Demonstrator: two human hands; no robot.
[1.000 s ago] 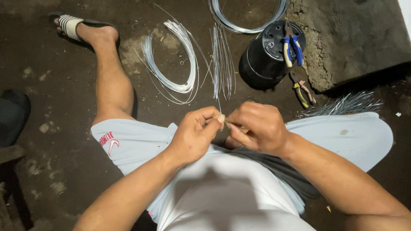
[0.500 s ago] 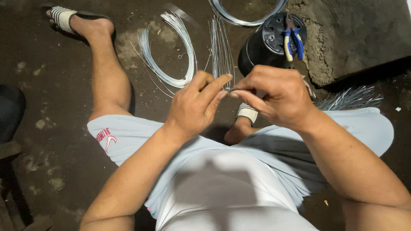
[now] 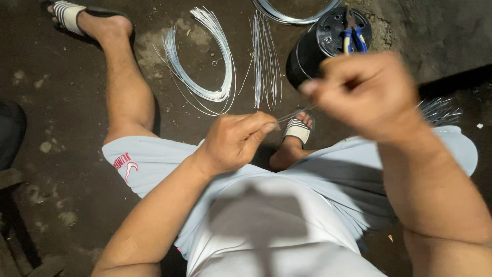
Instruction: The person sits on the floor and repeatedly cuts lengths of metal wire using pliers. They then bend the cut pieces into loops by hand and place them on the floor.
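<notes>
My left hand [image 3: 237,139] pinches one end of a thin silver wire [image 3: 296,113] between thumb and forefinger, above my lap. My right hand [image 3: 365,92] is raised closer to the camera, blurred, fingers closed on the other end of the same wire. The wire runs taut between the two hands. I sit on the ground in light grey shorts [image 3: 154,164], one sandalled foot [image 3: 297,132] tucked under the hands.
On the dark dirt floor lie a curved bundle of wires [image 3: 205,61], a straight bundle [image 3: 265,61] and a coil [image 3: 292,14]. A black cylindrical container [image 3: 318,48] carries blue-handled pliers [image 3: 352,37]. More cut wires [image 3: 439,110] lie at right. My other foot [image 3: 84,18] stretches far left.
My right hand has risen towards the camera and moved right, drawing the wire out from my left hand. The hands, close together a second ago, are now apart.
</notes>
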